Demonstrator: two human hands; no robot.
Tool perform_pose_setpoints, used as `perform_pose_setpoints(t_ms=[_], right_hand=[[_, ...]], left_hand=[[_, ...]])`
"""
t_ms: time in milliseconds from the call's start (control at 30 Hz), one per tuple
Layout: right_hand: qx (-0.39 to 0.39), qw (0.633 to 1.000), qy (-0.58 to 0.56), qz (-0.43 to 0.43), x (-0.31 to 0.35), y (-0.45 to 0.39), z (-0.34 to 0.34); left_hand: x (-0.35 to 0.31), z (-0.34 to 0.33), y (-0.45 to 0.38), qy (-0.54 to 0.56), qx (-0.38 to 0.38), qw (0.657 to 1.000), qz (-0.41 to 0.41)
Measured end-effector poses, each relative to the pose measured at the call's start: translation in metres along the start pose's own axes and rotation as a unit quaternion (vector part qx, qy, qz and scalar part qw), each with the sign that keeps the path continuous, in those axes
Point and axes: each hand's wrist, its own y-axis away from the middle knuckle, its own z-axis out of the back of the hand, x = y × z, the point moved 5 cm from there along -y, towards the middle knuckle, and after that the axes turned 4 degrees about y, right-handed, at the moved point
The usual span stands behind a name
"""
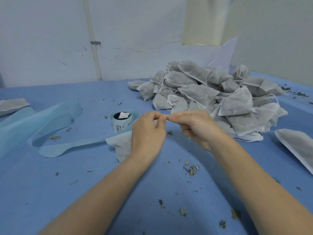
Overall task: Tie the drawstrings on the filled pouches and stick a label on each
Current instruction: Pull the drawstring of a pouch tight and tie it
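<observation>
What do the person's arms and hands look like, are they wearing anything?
Both forearms are bare all the way to the bottom edge of the frame: no sleeves show. The left hand and right hand wear no gloves, and no rings, watch or wristband can be seen. Fingernails look short and unpainted.

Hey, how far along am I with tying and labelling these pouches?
Done: none clearly; the pile of pouches shows no labels from here. In hand: your left hand and right hand pinch something small and white together above one pouch, whether string or label is unclear. Left: the pile, with the label roll beside it.
</observation>
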Motion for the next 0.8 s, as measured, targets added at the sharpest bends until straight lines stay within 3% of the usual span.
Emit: perform_pose_setpoints(t_ms=[100, 167, 267, 433, 700, 800], right_hand=[[0.010, 0.998, -0.048, -0.032, 0.001, 0.000, -0.002], [0.057, 0.989, -0.111, -0.083, 0.000, 0.002, -0.009], [0.126, 0.945, -0.254, -0.163, -0.003, 0.006, -0.020], [0.127, 0.900, -0.364, -0.203, -0.004, 0.008, -0.029], [0.098, 0.905, -0.373, -0.181, 0.002, 0.009, -0.025], [0.062, 0.939, -0.303, -0.148, 0.003, 0.007, -0.019]], left_hand=[[0.003, -0.001, -0.002, -0.003, 0.004, 1.000, 0.016], [0.003, -0.003, -0.002, -0.007, 0.007, 1.000, 0.013], [0.002, -0.004, 0.000, -0.014, 0.014, 1.000, -0.008], [-0.001, -0.004, 0.002, -0.020, 0.002, 0.998, -0.059], [-0.025, 0.010, 0.011, -0.018, -0.082, 0.981, -0.173], [-0.028, 0.014, 0.010, -0.073, -0.120, 0.968, -0.210]])
